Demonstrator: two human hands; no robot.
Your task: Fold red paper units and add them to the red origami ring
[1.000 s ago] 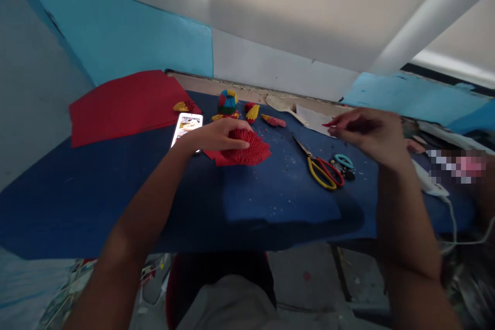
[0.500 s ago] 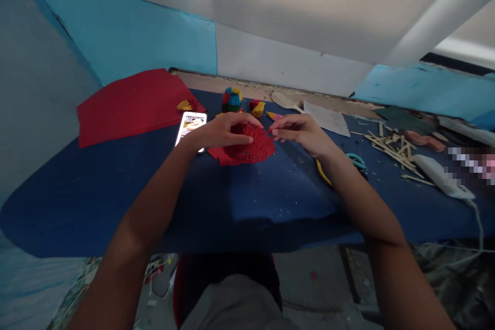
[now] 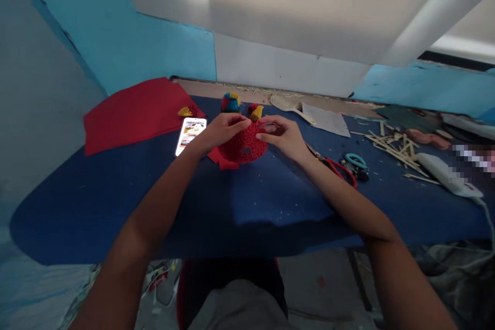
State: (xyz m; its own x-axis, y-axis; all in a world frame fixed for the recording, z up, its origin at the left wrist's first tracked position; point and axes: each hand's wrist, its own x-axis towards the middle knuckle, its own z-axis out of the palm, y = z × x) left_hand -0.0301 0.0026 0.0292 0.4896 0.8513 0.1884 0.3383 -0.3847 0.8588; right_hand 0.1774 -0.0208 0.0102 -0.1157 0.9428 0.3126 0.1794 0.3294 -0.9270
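A rounded red piece built of many small folded paper units [image 3: 247, 147] stands between my hands on the blue table. My left hand [image 3: 226, 130] holds its upper left side, thumb and fingers closed at the top. My right hand [image 3: 284, 136] grips its upper right side with bent fingers and thumb. Whether a small loose paper unit is in the fingers cannot be made out. Flat red paper pieces [image 3: 228, 163] lie beneath it. Just behind stand a multicoloured folded-paper piece [image 3: 231, 102] and a yellow and red one [image 3: 256, 112].
A lit phone [image 3: 191, 136] lies left of my hands, near large red sheets [image 3: 135, 116] with a small yellow and red piece [image 3: 186, 112]. To the right are red-handled scissors [image 3: 340, 170], a teal-handled tool [image 3: 356, 160], wooden sticks [image 3: 394, 149] and a white corded device [image 3: 441, 172].
The red piece has tilted, so its rounded, bumpy face now shows. My right hand has moved left onto it, uncovering the red-handled scissors. The view has shifted slightly.
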